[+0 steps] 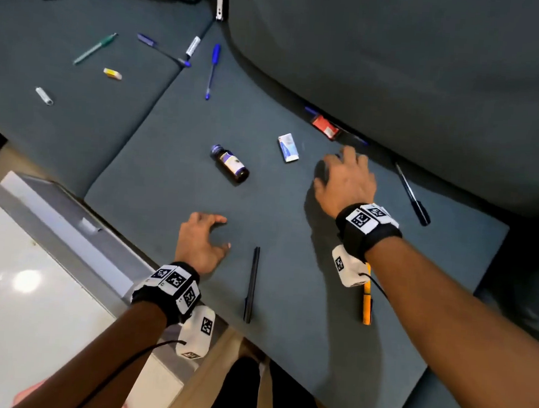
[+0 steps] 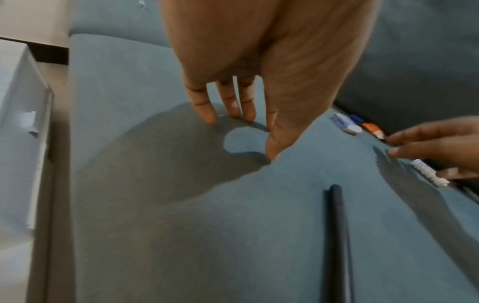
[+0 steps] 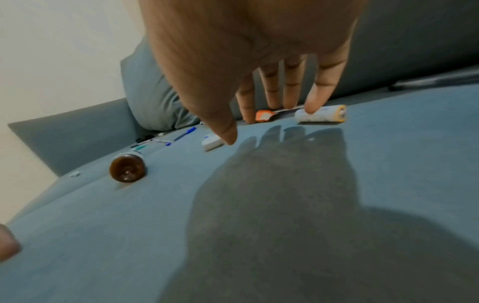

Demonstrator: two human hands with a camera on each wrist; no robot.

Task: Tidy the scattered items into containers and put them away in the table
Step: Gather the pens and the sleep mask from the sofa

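left hand (image 1: 201, 242) grip released, fingertips on grey sofa cushion (image 1: 170, 153) beside slim black pen (image 1: 251, 284) | right hand (image 1: 347, 181) grip released over small white cylinder with yellow end (image 3: 321, 113) — likely light, hard, prone to rolling; pinch mid-barrel | farther: brown glass bottle (image 1: 231, 164) on its side — fragile

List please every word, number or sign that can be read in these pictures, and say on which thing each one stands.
No words or numbers can be read.
Brown bottle: purple label, print too blurred.
White and blue eraser: print too small.
Red packet: white patch, unreadable.
White marker: dark print, too small.
Battery: print blurred.
Wrist bands: square black-and-white coded markers, no letters.
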